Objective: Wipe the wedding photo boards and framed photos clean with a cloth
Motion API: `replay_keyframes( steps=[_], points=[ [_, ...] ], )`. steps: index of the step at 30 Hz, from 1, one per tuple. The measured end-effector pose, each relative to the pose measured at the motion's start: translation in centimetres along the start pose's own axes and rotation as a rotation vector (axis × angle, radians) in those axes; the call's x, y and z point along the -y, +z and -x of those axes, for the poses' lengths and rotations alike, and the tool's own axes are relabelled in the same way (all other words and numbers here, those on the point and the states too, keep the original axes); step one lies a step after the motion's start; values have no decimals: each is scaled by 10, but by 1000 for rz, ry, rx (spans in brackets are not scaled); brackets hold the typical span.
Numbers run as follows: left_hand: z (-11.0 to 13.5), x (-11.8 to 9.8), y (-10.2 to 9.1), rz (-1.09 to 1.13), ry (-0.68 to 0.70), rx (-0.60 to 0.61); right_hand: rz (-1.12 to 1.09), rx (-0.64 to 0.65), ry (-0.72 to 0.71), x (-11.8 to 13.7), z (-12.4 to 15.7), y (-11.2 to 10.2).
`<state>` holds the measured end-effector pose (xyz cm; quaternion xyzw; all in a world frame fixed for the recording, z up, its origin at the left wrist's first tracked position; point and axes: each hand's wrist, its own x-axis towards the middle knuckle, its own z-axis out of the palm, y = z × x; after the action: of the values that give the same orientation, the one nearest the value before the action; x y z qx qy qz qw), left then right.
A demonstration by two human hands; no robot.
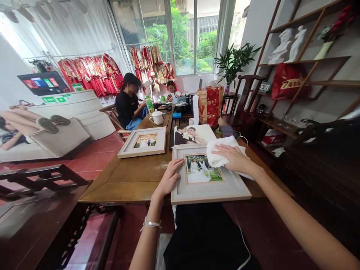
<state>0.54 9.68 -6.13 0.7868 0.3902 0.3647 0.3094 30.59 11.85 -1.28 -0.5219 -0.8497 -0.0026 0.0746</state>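
A pale picture frame (208,192) with a wedding photo lies flat at the near edge of the wooden table (132,183). My left hand (170,177) grips its left side, with the fingers over the rim. In my right hand (234,157) is a white cloth (221,144), pressed on the frame's upper right part and hiding that corner. Behind the frame lies a large print of a couple (194,134), partly covered by the frame's top edge. Farther left on the table rests a second pale frame (127,147), also with a wedding photo.
A white lidded cup (157,117), a green-labelled bottle (149,105) and a red-and-brown paper bag (209,107) stand farther back. A seated person in black (128,103) is at the table's left side. Dark chairs (42,187) flank the table.
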Motion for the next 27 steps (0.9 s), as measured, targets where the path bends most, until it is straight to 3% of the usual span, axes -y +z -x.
replay_keyframes(
  steps=[3, 9, 11, 14, 17, 20, 24, 27],
  points=[
    [1, 1, 1, -5, 13, -4, -27, 19, -37, 22, 12, 3],
    [0, 4, 2, -21, 31, -17, -148, 64, -265, 83, 79, 0],
    [0, 3, 2, -24, 26, -17, -132, 44, -281, 87, 98, -3],
    [0, 0, 2, -23, 14, -12, -59, -5, -218, 69, 114, -3],
    [1, -2, 2, -15, 14, -4, 37, -79, -87, 40, 113, 2],
    [1, -2, 1, -10, 14, -10, 81, -119, -6, 33, 95, 9],
    [1, 1, 2, -11, 17, -21, 37, -80, 25, 75, 62, 18],
    [0, 3, 3, -5, 25, -48, -105, -27, -68, 121, 47, 19]
  ],
)
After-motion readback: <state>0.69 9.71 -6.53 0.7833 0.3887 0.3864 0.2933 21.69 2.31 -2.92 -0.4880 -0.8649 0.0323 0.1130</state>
